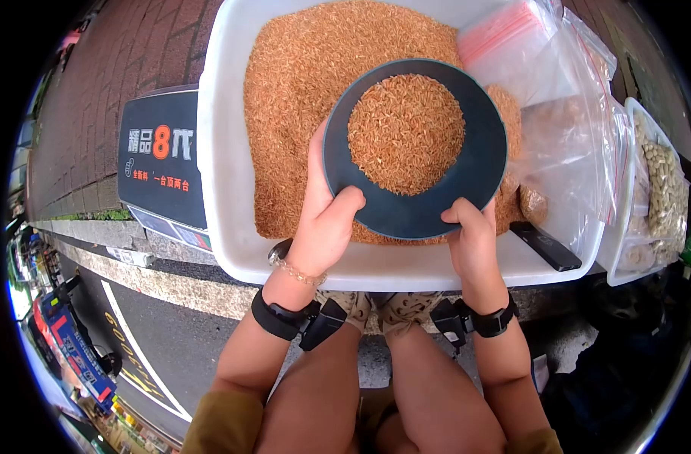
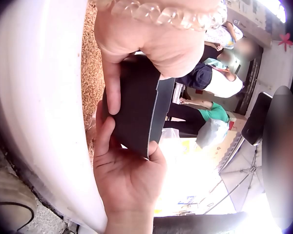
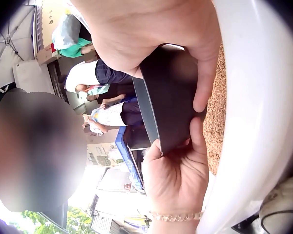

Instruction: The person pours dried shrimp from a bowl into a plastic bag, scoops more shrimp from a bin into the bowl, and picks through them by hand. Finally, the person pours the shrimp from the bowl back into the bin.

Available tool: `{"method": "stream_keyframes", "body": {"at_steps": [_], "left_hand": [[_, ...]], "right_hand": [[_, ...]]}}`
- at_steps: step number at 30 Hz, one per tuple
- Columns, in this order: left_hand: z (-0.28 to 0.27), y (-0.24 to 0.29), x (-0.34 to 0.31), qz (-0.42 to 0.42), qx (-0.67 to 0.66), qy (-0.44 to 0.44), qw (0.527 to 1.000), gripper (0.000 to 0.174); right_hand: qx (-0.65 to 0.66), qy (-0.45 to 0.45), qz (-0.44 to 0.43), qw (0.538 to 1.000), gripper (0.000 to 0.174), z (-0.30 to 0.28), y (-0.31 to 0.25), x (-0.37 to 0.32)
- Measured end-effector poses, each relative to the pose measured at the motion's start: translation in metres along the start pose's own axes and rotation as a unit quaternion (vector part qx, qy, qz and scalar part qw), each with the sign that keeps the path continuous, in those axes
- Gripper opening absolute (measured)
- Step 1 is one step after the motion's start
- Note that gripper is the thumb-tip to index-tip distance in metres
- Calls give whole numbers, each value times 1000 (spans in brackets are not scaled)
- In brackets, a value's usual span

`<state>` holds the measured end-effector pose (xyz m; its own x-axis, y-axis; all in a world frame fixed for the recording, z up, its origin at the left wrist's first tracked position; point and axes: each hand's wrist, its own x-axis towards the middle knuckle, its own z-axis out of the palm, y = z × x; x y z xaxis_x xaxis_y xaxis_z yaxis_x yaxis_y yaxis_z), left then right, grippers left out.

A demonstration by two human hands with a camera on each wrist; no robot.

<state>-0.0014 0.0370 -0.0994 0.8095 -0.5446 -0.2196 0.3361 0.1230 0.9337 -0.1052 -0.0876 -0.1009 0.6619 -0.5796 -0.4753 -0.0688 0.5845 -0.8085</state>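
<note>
A dark blue-grey round bowl (image 1: 406,216) holds a mound of reddish-brown, rice-like grains (image 1: 406,132). Both hands grip it above a large white tub (image 1: 224,174) of the same loose grain (image 1: 300,106). My left hand (image 1: 326,219) is at the bowl's lower left, its thumb over the rim and the fingers underneath. On the lower right, my right hand (image 1: 473,233) grips in the same way. From the side, the left wrist view shows the bowl's dark outer wall (image 2: 134,102) between the two hands; most of the grain inside is hidden there.
Clear plastic bags (image 1: 565,136) lie along the tub's right side, near a small black rectangular object (image 1: 546,246). A tray of pale pieces (image 1: 663,189) stands farther right. Left of the tub is a black printed box (image 1: 160,155). In the left wrist view, people (image 2: 215,117) stand beyond.
</note>
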Motion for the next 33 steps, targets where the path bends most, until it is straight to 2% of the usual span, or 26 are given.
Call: {"method": "stream_keyframes", "body": {"at_steps": [2,3,4,5,6,7,8,9,11,12,15,16,20,27,29,33], "left_hand": [[-1,-1,1,-3,-1,-5,1000,71],[-2,-2,1,-3,-2,-5,1000,71],[-4,-4,2,-9,16,-17,1000,72],[-6,-6,1,-16,32,-27,999,72],[-6,-6,0,-19,30,-25,999,72],[-4,-4,-1,-33,24,-40,998,73],[-2,-1,-1,-46,18,-57,997,73],[-1,0,-1,-49,14,-58,997,73],[1,0,-2,-50,35,-78,995,73],[2,0,-2,-53,30,-78,995,73],[3,1,-4,-52,36,-95,993,73],[3,1,-4,-53,48,-104,992,73],[4,2,-5,-57,63,-122,989,71],[3,3,-5,-63,51,-122,989,70],[3,7,-6,-110,29,-139,984,66],[3,2,-5,-70,38,-147,986,66]], "right_hand": [[0,-13,-33,999,61,1,0,3],[0,-13,-34,999,61,1,-2,4],[-155,20,-191,969,59,2,-8,6],[-304,50,-338,889,57,2,-13,5],[-307,49,-336,889,57,2,-24,2],[-438,69,-384,810,52,1,-38,-3],[-559,87,-423,708,46,1,-50,-7],[-563,88,-420,706,46,2,-57,-9],[-669,80,-421,607,34,2,-66,-8],[-657,67,-418,624,30,3,-66,-5],[-688,32,-421,590,26,3,-64,1],[-677,35,-427,598,22,5,-63,3],[-692,28,-421,586,22,9,-59,7],[-692,32,-409,594,18,9,-54,11],[-690,30,-411,595,17,8,-53,11],[-683,30,-410,604,16,8,-51,13]]}}
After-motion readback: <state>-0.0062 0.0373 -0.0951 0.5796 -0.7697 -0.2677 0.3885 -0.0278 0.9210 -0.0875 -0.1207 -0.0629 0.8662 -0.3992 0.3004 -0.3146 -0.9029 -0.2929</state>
